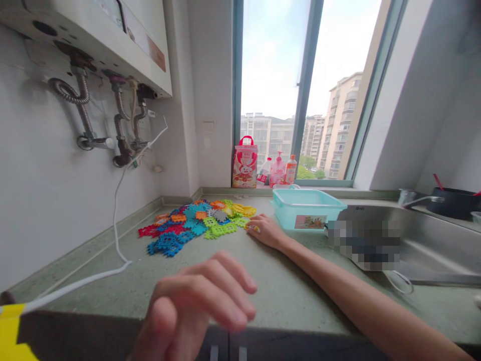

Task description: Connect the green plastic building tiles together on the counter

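A pale green speckled surface [180,281] runs along a tiled wall beneath a wall-mounted water heater [93,40] with hoses, ending at a tall window that looks out on apartment blocks. A white cable [116,225] trails down from the heater across the surface.

The right hand [265,229] reaches far out, resting on the surface at the right edge of a heap of colourful plastic interlocking tiles [195,223]. Its fingers [252,228] are pinched narrowly on a small yellow piece [251,227] just beside the green tiles. The left hand [195,306] hangs close to the camera over the near edge, fingers loosely curled and holding nothing.

A light blue plastic tub [306,206] stands just right of the right hand, touching the rim of a steel sink [424,245]. On the windowsill stand a red-handled bag [245,163] and several bottles [280,170].
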The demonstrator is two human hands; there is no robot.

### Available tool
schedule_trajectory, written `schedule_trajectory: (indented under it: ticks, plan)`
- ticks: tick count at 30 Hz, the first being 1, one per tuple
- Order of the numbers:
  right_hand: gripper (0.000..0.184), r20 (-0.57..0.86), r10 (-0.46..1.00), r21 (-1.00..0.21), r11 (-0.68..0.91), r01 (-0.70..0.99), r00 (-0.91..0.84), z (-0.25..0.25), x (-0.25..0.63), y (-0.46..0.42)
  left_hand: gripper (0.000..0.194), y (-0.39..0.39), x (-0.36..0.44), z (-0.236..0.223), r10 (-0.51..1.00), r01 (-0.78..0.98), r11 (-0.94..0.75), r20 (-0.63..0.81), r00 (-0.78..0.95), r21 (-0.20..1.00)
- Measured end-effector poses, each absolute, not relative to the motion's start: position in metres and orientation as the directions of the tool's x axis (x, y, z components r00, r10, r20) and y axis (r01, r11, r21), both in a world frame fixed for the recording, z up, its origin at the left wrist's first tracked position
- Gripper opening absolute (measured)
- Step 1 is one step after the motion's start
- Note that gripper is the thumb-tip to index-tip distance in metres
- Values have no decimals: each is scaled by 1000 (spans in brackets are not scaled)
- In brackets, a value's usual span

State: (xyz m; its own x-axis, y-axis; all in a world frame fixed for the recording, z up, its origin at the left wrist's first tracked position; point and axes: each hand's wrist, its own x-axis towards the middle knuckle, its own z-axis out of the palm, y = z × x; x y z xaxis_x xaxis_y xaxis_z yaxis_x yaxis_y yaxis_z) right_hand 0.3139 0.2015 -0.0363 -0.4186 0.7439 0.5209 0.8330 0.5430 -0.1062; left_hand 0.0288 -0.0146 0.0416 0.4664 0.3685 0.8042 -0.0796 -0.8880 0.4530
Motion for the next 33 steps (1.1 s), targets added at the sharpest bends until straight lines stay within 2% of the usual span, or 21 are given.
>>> schedule_trajectory:
  ticks: [1, 2, 3, 5, 7, 9, 13, 18, 24, 33]
  plan:
    - [22, 512, 758, -110, 524, 844, -404, -35, 314, 199, 70, 10, 38, 56, 379, -93, -881, 810, 448, 464]
    - [23, 502, 773, -116, 505, 855, -388, -33, 314, 197, 53, 40, 45, 68, 342, -54, -905, 799, 495, 421]
    - [23, 493, 785, -125, 490, 863, -374, -32, 314, 195, 41, 74, 50, 75, 294, 35, -941, 761, 578, 337]
    - [19, 476, 797, -151, 490, 859, -371, -31, 315, 194, 29, 146, 49, 77, 244, 250, -964, 662, 709, 87]
    - [13, 468, 791, -186, 523, 832, -393, -31, 317, 196, 31, 210, 34, 62, 301, 415, -903, 528, 794, -109]
    - [10, 459, 776, -209, 567, 797, -432, -32, 319, 199, 41, 254, 14, 37, 359, 484, -851, 444, 821, -206]
    - [12, 424, 744, -225, 639, 735, -517, -30, 325, 204, 53, 284, -10, -1, 425, 538, -822, 428, 798, -187]
    - [22, 379, 775, -221, 607, 764, -506, -21, 328, 204, 41, 281, -6, -4, 482, 547, -831, 362, 798, -101]
    - [47, 390, 784, -155, 572, 805, -483, -12, 328, 201, 40, 274, -8, 8, 591, 672, -719, 351, 727, -181]
    - [55, 534, 699, -153, 634, 758, -476, -16, 347, 204, 27, 277, -6, 12, 680, 781, -563, 386, 624, -270]
